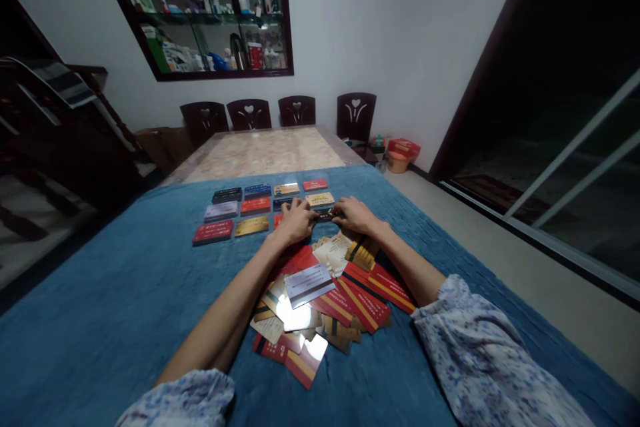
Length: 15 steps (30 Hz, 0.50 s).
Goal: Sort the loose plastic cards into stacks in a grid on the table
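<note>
A black card (325,215) lies at the near right of the card rows, with my hands at its two ends. My left hand (297,220) pinches its left end, fingers bent. At the opposite end my right hand (356,215) is closed on it with curled fingers. Just beyond it is a cream card stack (320,199). Under my left hand, a red card is partly hidden, and a dark blue stack (283,203) shows behind. Between my forearms spreads a loose heap of cards, including a silver card (309,285) and a red card with a yellow stripe (365,300).
Neat stacks stand to the left, among them a dark red stack (213,232), a gold stack (252,225) and a black stack (227,195). A blue cloth (125,267) covers the near part of the table (270,145). Several chairs (356,117) stand at the far end.
</note>
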Available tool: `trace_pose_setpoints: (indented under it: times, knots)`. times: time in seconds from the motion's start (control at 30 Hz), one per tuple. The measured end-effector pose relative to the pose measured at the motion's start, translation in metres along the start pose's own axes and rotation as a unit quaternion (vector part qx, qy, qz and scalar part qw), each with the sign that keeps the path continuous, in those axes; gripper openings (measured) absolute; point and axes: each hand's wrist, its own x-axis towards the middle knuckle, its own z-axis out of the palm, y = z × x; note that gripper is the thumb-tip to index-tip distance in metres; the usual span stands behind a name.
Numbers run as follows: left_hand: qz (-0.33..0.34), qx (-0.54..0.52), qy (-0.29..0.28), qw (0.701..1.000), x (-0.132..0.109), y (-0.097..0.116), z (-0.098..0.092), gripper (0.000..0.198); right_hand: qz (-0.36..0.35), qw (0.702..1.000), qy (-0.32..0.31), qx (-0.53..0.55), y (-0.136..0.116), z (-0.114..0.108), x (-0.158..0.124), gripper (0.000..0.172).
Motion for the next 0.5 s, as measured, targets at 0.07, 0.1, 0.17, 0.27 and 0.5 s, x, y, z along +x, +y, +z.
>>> trace_pose_setpoints:
  times: [0.07, 0.1, 0.17, 0.27, 0.5]
  knots:
    - [0.015, -0.005, -0.007, 1.000, -0.001, 0.001, -0.002, 0.030, 0.002, 1.000, 0.001, -0.001, 0.000, 0.000, 0.000, 0.026]
    - [0.021, -0.007, -0.010, 1.000, -0.001, 0.001, -0.002, 0.030, 0.003, 1.000, 0.001, -0.001, 0.000, 0.000, -0.001, 0.026]
    - [0.028, -0.007, -0.011, 1.000, -0.001, 0.002, -0.003, 0.031, 0.003, 1.000, 0.001, 0.001, -0.001, 0.000, -0.002, 0.026]
    - [0.027, -0.009, -0.009, 1.000, -0.002, 0.002, -0.005, 0.031, 0.006, 1.000, 0.000, 0.002, -0.002, -0.001, -0.003, 0.028]
    - [0.045, 0.006, 0.003, 0.999, -0.004, 0.007, -0.011, 0.033, 0.015, 1.000, -0.008, -0.010, -0.002, -0.011, -0.009, 0.031]
